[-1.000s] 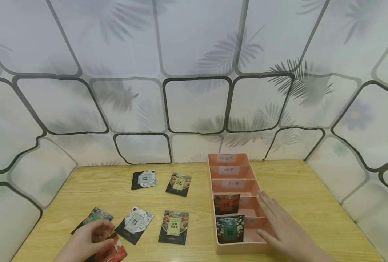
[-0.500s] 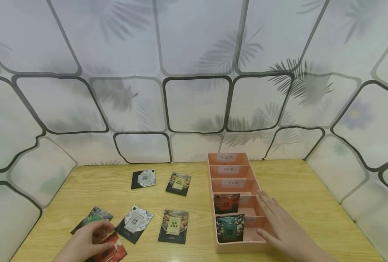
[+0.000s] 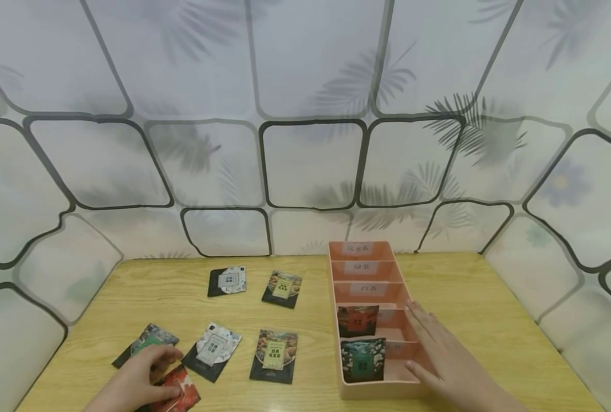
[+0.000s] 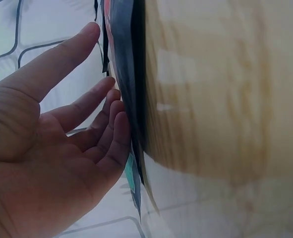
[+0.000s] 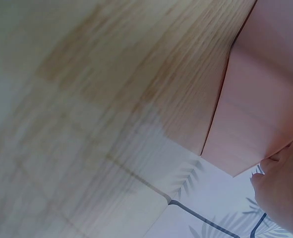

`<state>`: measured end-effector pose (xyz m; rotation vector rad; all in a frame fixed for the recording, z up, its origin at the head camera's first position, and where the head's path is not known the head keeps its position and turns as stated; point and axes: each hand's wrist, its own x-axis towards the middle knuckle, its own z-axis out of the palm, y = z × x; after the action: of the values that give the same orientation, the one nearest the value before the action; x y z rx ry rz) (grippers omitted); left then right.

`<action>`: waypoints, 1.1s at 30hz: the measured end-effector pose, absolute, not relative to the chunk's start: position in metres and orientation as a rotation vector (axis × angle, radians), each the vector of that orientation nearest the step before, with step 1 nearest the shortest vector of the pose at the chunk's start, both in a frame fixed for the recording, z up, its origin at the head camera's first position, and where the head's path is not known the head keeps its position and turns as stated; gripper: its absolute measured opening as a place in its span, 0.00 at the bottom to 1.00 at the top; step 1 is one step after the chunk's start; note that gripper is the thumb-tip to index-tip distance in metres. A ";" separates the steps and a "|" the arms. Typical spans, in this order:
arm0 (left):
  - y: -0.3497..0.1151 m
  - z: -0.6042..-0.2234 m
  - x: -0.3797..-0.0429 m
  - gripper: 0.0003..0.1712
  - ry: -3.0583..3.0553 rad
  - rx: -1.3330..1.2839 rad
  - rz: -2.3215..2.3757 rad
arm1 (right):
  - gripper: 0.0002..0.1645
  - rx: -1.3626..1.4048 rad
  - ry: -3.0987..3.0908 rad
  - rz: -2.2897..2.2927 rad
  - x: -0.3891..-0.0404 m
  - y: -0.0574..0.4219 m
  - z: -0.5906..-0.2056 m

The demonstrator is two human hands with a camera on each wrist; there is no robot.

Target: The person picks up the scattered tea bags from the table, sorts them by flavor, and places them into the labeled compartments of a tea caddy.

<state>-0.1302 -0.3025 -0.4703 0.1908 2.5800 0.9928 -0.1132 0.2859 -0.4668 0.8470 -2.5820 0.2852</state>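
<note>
My left hand (image 3: pixel 135 380) is low over a red and black tea sachet (image 3: pixel 185 389) at the front left of the table. In the left wrist view its loosely bent fingers touch the dark sachet (image 4: pixel 126 54), thumb spread apart from them. Just behind lies a green-labelled sachet (image 3: pixel 153 337), partly covered by that hand. My right hand (image 3: pixel 446 363) rests along the right wall of a pink divided box (image 3: pixel 382 391), fingers straight, thumb over the front compartment. In the box a red sachet (image 3: pixel 358 320) and a green sachet (image 3: pixel 363 360) stand in the two front compartments.
Two white-and-black sachets (image 3: pixel 213 350) and two yellow-labelled sachets (image 3: pixel 274 356) lie on the wooden table (image 3: pixel 315 320) between hand and box. Paper labels (image 3: pixel 358 248) mark the box's compartments. Patterned cloth walls (image 3: pixel 310 166) enclose the table behind and at both sides.
My left thumb has lowered slightly toward the red sachet, and the fingers shifted a little. The right hand, the box and the other sachets stay where they were.
</note>
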 end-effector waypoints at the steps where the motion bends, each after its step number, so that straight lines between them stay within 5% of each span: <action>1: -0.302 -0.470 -0.130 0.35 2.584 0.188 0.986 | 0.58 0.846 -2.585 0.291 -0.113 0.286 -0.467; 15: -0.300 -0.471 -0.133 0.23 2.647 0.215 0.925 | 0.60 0.808 -2.623 0.280 -0.114 0.287 -0.468; 33: -0.299 -0.472 -0.135 0.27 2.599 0.181 0.956 | 0.57 0.821 -2.604 0.274 -0.114 0.287 -0.468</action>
<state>-0.1351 -0.2989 -0.4725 0.1813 2.5988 0.9557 -0.1142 0.2870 -0.4679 0.8213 -2.6039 0.2735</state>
